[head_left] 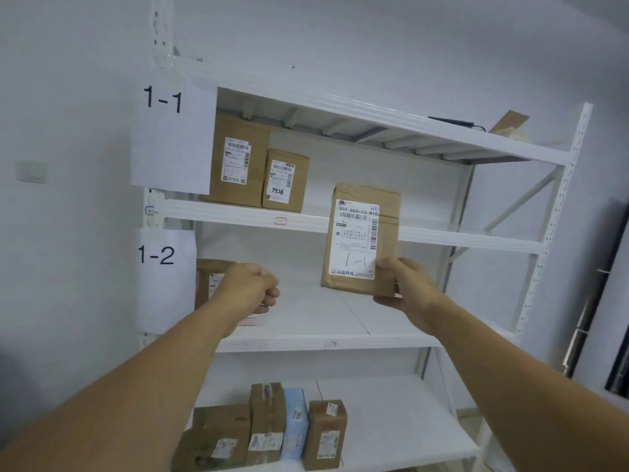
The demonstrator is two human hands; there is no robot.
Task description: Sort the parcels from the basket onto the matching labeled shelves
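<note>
Right hand (405,287) grips the parcel (362,240) by its lower corner. The shelf edge (459,238) crosses behind it above the hand, with two boxes (286,180) up-left. Left hand (252,284) is fisted, holding nothing.

White rack (558,199): shelf 1-1 (238,214) carries two boxes (238,158) at its left; shelf 1-2 (306,335) one box (207,277), far left; lower shelf (391,420) a row of parcels (267,420).

Your right hand (408,287) grips the brown cardboard parcel with white label (360,240) at its lower right corner. Up-left of the grip, a tall brown cardboard box (238,158) and a smaller brown box marked 7936 (284,180) block the shelf's left end. Straight above and up-right, the white shelf board (425,185) is open as far as the white diagonal brace (520,202). The white front beam (238,212) crosses behind the parcel.
</note>
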